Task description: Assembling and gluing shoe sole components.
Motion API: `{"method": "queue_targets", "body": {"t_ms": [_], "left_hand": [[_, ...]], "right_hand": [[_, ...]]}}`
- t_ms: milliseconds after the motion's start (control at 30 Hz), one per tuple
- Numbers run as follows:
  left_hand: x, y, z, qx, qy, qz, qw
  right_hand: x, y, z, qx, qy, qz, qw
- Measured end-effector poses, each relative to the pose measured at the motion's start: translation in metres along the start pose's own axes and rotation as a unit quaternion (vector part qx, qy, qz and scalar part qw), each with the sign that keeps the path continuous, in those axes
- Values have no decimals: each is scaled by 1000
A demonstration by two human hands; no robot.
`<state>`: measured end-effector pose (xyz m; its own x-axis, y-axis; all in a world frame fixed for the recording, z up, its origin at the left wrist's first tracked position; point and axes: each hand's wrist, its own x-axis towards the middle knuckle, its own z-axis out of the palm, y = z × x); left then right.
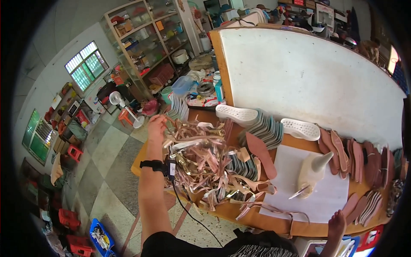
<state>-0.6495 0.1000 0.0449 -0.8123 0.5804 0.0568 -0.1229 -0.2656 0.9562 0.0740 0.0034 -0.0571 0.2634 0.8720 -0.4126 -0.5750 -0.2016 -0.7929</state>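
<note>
My left hand [157,127] reaches to the far left edge of a heap of pink, tan and gold shoe straps [199,156]. Its bent fingers seem to pinch one strap there. My right hand [337,222] is raised at the table's near right edge beside some brown insoles [356,210]. Its fingers look curled; whatever they may hold is hidden. Between the hands, a cream form with a grey cone-like tip [313,169] stands on a white sheet [280,171], a thin pale tool [299,192] against its base. A reddish-brown insole [261,154] lies beside the heap.
White soles [300,129] and a stack of grey-green soles [266,128] line the white partition [299,73]. Brown insoles [357,158] stand in rows at right. A black cable [188,212] hangs from my left wrist. A blue crate [102,237] and white fan [124,107] stand on the floor.
</note>
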Motion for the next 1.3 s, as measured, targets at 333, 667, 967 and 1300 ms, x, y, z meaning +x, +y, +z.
{"method": "queue_targets", "body": {"t_ms": [333,667,967,1300], "left_hand": [[-8,115,14,-85,-100,106,986],[-78,159,68,-12,-249,120,961],[-232,23,115,-1,-360,-85,929],[-385,-22,136,103,-503,-162,843]], "right_hand": [[0,6,12,12,-55,7,998],[-12,8,24,-6,-74,51,996],[-30,27,126,-280,-326,177,885],[-63,31,171,-134,-518,127,835]]}}
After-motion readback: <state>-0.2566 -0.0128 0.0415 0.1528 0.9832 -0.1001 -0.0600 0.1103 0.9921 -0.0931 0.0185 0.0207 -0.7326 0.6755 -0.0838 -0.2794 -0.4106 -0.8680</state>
